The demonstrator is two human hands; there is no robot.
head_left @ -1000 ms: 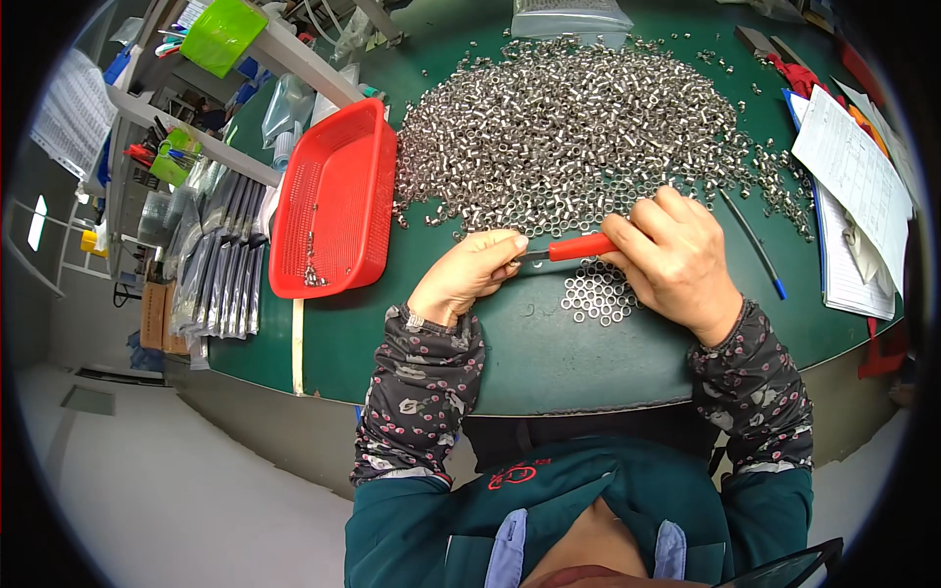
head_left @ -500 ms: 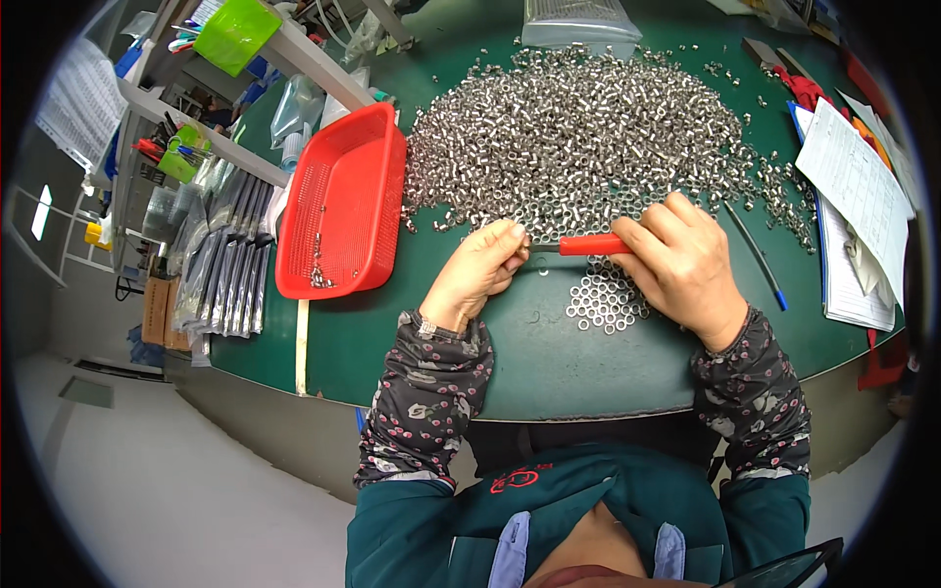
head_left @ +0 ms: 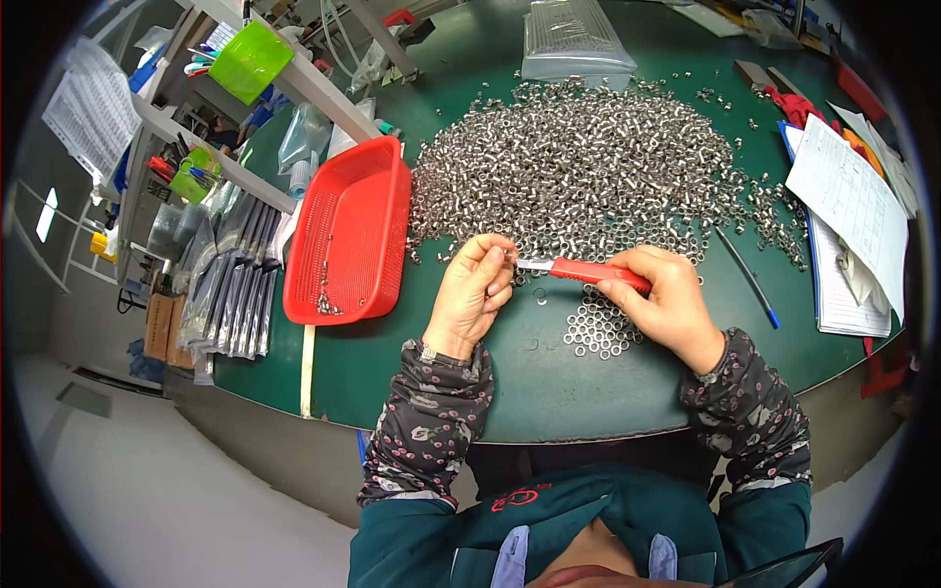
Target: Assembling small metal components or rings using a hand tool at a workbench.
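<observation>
My right hand (head_left: 671,299) is wrapped round the red handle of a utility knife (head_left: 580,270). Its short grey blade (head_left: 534,264) points left and meets the fingertips of my left hand (head_left: 469,296). There, thumb and forefinger pinch a small metal ring (head_left: 511,257), mostly covered by the fingers. Beyond both hands spreads a big heap of shiny metal rings (head_left: 578,157). Close to my right hand, several rings lie flat in a small cluster (head_left: 600,328) on the green table (head_left: 588,397).
A red plastic basket (head_left: 400,211) with a few metal pieces stands left of the heap. On the right lie a pen (head_left: 748,278) and a clipboard with papers (head_left: 853,196). Plastic bags (head_left: 575,39) rest at the back; bagged dark items (head_left: 230,299) sit far left.
The knife has tilted, its blade end now higher than its handle end, and more of the blade shows. My right fingers sit lower on the handle. The whole view has shifted slightly.
</observation>
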